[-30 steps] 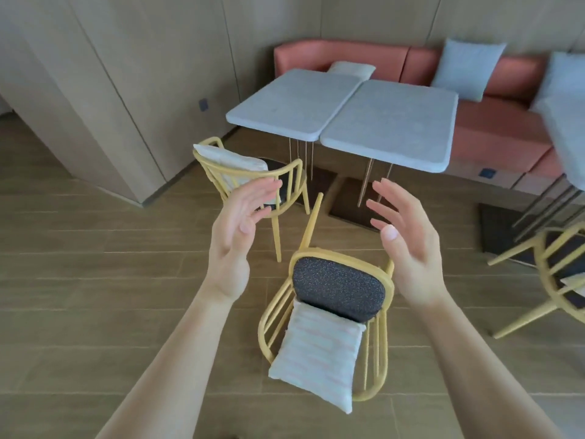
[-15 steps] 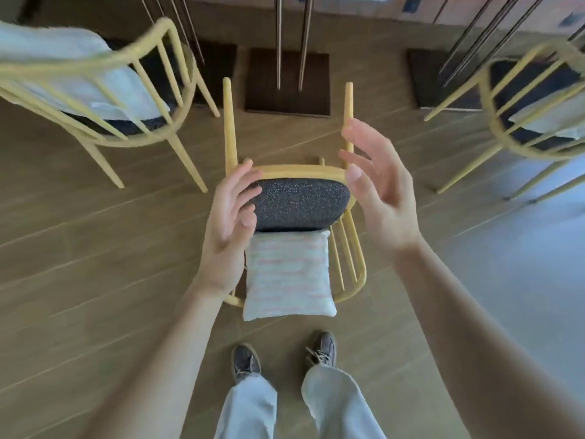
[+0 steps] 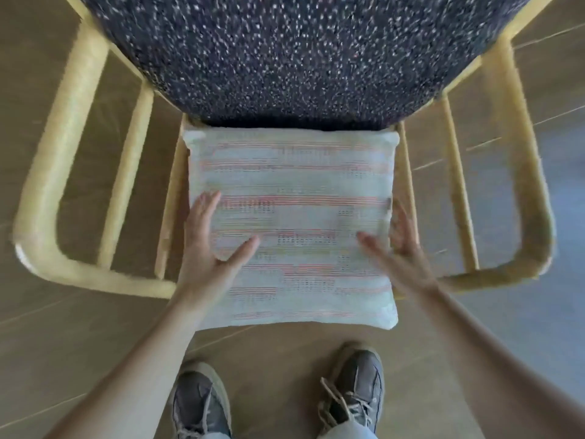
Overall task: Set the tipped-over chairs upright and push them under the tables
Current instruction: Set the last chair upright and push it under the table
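A yellow chair lies tipped on its back on the floor, filling the view; its curved backrest frame [image 3: 47,198] wraps around both sides. The dark speckled seat pad [image 3: 297,55] stands up at the top. A pale striped cushion [image 3: 297,191] lies against the backrest. My left hand [image 3: 209,248] is over the cushion's left edge, fingers apart. My right hand [image 3: 399,248], blurred, is over its right edge, fingers spread. Whether either hand touches the cushion is unclear. The chair's legs are out of view.
My two grey shoes [image 3: 202,403] stand on the wooden floor [image 3: 63,359] just behind the chair's backrest. Nothing else is visible at this close range.
The view has dropped much closer to the tipped chair. Both hands have moved from beside the seat pad down to the striped cushion's sides.
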### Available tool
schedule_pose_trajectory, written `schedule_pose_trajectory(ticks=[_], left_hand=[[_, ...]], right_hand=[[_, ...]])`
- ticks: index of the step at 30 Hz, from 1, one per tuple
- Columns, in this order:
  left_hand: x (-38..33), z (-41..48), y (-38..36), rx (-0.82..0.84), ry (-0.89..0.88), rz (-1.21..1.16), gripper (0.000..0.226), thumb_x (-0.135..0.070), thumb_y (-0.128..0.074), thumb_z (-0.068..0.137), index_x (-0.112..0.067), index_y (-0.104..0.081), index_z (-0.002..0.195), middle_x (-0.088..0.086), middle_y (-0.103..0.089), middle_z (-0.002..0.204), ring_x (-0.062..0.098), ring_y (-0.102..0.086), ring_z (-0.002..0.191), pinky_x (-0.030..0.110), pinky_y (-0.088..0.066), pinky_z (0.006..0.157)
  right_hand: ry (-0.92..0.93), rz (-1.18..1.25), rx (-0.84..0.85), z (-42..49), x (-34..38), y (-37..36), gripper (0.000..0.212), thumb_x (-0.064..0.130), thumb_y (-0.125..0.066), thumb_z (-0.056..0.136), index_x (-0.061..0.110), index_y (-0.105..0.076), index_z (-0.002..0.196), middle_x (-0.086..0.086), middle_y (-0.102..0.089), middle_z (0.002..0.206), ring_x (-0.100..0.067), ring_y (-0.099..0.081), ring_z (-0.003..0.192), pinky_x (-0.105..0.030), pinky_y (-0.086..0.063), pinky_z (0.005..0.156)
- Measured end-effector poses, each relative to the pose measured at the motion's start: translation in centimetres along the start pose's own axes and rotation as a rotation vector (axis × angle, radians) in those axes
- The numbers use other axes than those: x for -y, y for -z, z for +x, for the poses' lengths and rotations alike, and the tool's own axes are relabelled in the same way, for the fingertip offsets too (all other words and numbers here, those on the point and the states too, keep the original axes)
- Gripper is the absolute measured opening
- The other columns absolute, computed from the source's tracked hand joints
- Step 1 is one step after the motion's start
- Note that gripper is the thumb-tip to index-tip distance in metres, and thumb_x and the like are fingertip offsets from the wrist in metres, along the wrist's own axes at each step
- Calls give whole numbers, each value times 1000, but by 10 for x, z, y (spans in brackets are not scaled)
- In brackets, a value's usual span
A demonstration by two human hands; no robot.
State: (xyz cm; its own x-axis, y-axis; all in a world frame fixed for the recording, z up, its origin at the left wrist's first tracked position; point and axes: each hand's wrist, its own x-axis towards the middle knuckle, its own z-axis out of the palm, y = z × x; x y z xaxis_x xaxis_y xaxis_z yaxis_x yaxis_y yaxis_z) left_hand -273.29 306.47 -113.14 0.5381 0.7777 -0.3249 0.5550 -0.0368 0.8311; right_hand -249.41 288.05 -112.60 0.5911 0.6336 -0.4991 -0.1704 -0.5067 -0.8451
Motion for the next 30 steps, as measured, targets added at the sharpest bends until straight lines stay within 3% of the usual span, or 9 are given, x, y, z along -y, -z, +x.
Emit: schedule_pose_trajectory(ticks=[2, 5, 8, 11, 15, 20, 23, 27, 30], left_hand=[[37, 4, -11, 12, -24, -13, 107, -70, -79, 73, -47, -24, 162, -23, -10, 174, 1, -9, 161, 43, -21, 130], [67, 14, -8, -29, 214, -303, 118, -73, -94, 51, -41, -42, 152, -17, -60, 149, 2, -59, 136, 30, -54, 107], [73, 24, 0, 36, 386, -322, 96, -65, -95, 50, -24, -68, 133, -2, -80, 118, 22, -77, 110, 42, -63, 88], [43, 15, 14, 51, 457, -268, 85, -59, -89, 55, -26, -68, 131, 0, -80, 116, 25, -76, 109, 50, -60, 92], [-33, -25, 64, 68, 560, -249, 56, -54, -96, 65, -30, -79, 112, -5, -84, 101, 19, -80, 94, 35, -62, 77], [-174, -56, 136, 58, 520, -310, 43, -15, -84, 84, -40, -64, 113, -31, -78, 90, -11, -74, 78, 13, -57, 61], [-263, -65, 184, 24, 553, -226, 43, -36, -87, 81, -42, -58, 111, -35, -70, 87, -13, -64, 79, 19, -46, 76], [-375, -58, 236, 43, 509, 45, 57, -60, -77, 86, -37, -54, 133, -22, -58, 106, 14, -59, 108, 18, -39, 78], [-445, -29, 259, 94, 534, 110, 65, -63, -73, 89, -28, -52, 141, -20, -56, 105, 5, -57, 91, 19, -40, 71]], right_hand=[[-59, 58, 16, 12, -42, -6, 103, 36, -90, 70, 45, -30, 154, 29, -65, 125, 4, -69, 113, -26, -63, 88], [-136, 66, 56, 27, -66, -6, 52, 43, -92, 72, 45, -69, 118, 12, -81, 109, -16, -79, 100, -29, -66, 73], [-193, 73, 78, 34, -59, -6, 39, 55, -91, 72, 43, -78, 106, 5, -83, 108, -17, -81, 97, -30, -66, 75], [-222, 112, 9, 15, -36, -10, 32, 46, -90, 76, 43, -78, 106, 7, -83, 107, -13, -80, 93, -24, -64, 70], [-327, 126, 29, -45, 37, -1, 65, 54, -93, 72, 27, -69, 127, 2, -81, 114, -21, -80, 101, -40, -66, 81], [-431, 57, 25, -118, 177, 33, 49, 44, -88, 79, 28, -71, 123, 1, -83, 110, -23, -80, 98, -46, -63, 89], [-465, -17, 58, -142, 273, 60, 32, 35, -83, 88, 21, -75, 116, 5, -84, 97, -14, -81, 88, -28, -63, 76], [-475, -157, 138, -139, 386, 90, 23, 40, -80, 90, 19, -72, 94, 14, -80, 74, -5, -77, 69, -17, -55, 59], [-465, -245, 153, -122, 459, 109, 52, 51, -80, 87, 16, -57, 117, 3, -73, 108, -17, -68, 90, -23, -48, 74]])
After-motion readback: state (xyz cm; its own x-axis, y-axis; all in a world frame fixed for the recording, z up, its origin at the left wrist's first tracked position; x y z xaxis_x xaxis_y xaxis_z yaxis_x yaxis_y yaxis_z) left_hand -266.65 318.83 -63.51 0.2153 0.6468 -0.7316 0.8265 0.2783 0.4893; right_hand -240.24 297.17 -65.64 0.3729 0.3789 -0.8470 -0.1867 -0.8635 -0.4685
